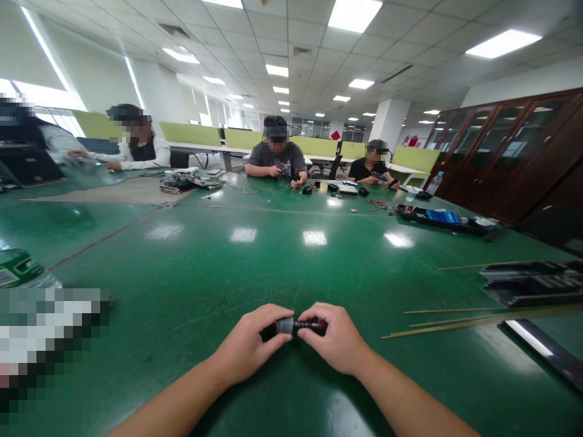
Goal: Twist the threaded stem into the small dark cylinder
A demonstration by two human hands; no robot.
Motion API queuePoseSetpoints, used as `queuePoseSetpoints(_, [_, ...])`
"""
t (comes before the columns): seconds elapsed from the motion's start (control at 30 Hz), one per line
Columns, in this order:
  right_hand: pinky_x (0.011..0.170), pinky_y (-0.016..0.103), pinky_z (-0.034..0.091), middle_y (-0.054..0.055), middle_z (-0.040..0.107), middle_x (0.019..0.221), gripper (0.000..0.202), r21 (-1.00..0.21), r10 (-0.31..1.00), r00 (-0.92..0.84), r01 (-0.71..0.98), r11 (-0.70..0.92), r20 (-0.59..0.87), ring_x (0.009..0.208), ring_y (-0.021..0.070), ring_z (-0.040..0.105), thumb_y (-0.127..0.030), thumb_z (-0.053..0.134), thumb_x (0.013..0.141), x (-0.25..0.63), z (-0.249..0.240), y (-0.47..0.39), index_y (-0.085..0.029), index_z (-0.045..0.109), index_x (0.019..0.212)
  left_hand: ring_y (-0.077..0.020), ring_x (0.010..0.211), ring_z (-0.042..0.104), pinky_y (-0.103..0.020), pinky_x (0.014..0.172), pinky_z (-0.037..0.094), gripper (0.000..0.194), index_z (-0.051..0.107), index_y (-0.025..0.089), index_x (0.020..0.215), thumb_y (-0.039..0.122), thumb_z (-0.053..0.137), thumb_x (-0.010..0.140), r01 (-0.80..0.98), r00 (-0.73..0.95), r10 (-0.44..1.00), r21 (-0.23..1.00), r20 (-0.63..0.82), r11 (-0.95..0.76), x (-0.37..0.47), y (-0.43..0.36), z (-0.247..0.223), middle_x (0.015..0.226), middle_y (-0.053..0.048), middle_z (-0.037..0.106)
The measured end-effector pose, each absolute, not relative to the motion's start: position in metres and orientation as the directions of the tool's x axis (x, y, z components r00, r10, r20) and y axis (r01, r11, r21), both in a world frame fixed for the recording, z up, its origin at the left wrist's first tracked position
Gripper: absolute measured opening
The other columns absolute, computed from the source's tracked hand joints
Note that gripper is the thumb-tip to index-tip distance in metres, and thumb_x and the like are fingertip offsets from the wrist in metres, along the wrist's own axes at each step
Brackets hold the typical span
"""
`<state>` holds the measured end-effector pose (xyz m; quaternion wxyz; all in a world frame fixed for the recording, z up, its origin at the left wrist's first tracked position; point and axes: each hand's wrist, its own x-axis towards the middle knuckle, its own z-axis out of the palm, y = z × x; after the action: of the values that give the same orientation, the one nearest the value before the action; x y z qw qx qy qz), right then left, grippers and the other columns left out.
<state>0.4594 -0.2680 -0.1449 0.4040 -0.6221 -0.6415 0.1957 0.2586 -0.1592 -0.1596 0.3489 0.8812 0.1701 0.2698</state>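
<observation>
Close to me over the green tabletop, my left hand (pixel 248 343) is closed around a grey cylindrical part (pixel 285 326), thumb and fingers on its sides. A thin dark ribbed shaft (pixel 306 325), like a spring or thread, extends rightward from that cylinder. My right hand (pixel 337 337) pinches this shaft between thumb and fingers. Behind the right fingertips shows a dark reddish end (pixel 322 328), partly hidden. Whether the cylinder and shaft are one piece or two, I cannot tell.
Thin brass-coloured rods (pixel 437 323) lie to the right, near black metal profiles (pixel 523 282). A bottle (pixel 22 270) and a blurred-out flat object (pixel 40 340) are at left. Co-workers sit across the green table (pixel 204 267), with a parts tray (pixel 444 218) at far right.
</observation>
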Motion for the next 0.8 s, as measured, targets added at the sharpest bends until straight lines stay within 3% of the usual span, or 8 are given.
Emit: queuePoseSetpoints(0.8, [0.067, 0.026, 0.042, -0.001, 0.069, 0.080, 0.008, -0.726, 0.950, 0.115, 0.673, 0.142, 0.291, 0.074, 0.0155, 0.061, -0.018, 0.072, 0.080, 0.4571, -0.1461, -0.2674, -0.022, 0.071, 0.087, -0.0189, 0.104, 0.063, -0.033, 0.093, 0.049, 0.032, 0.062, 0.026, 0.121, 0.026, 0.065, 0.090, 0.094, 0.792, 0.474, 0.691, 0.384, -0.716, 0.2543, -0.1576, -0.1621, 0.112, -0.004, 0.068])
